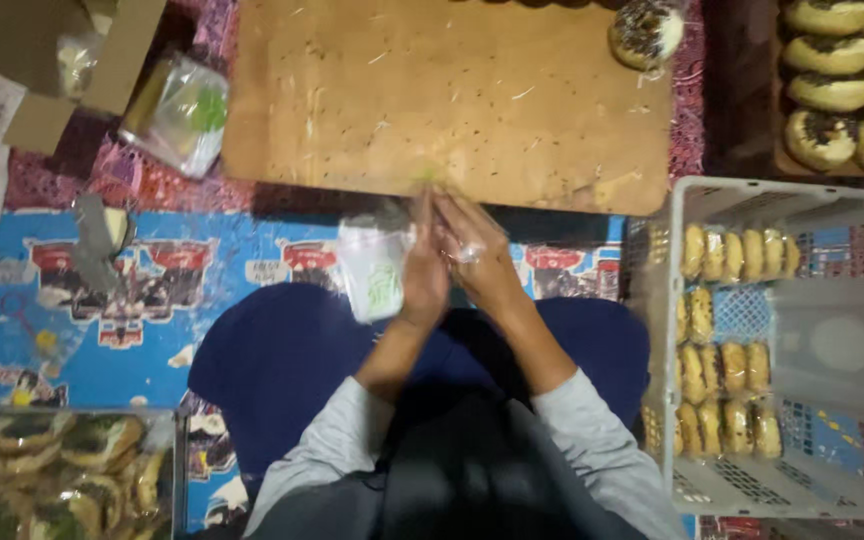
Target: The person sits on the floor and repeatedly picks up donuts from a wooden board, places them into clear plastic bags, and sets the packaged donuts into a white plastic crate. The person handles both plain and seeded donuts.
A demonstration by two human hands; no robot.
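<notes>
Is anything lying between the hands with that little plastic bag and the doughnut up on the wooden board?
Nothing visible does. Both hands, left hand and right hand, hold a small clear plastic bag at the near edge of the wooden board. The board lies bare between them and the sprinkled doughnut at its far right corner.

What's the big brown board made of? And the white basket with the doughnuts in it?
The board looks like plain wood or pressed board: matte tan, scratched, chipped at one edge. The basket looks like hard plastic: smooth pale grey-white, with moulded lattice holes.

Glossy clear plastic bag [374, 272], matt rough wood board [432, 90], grey plastic crate [857, 205].
</notes>
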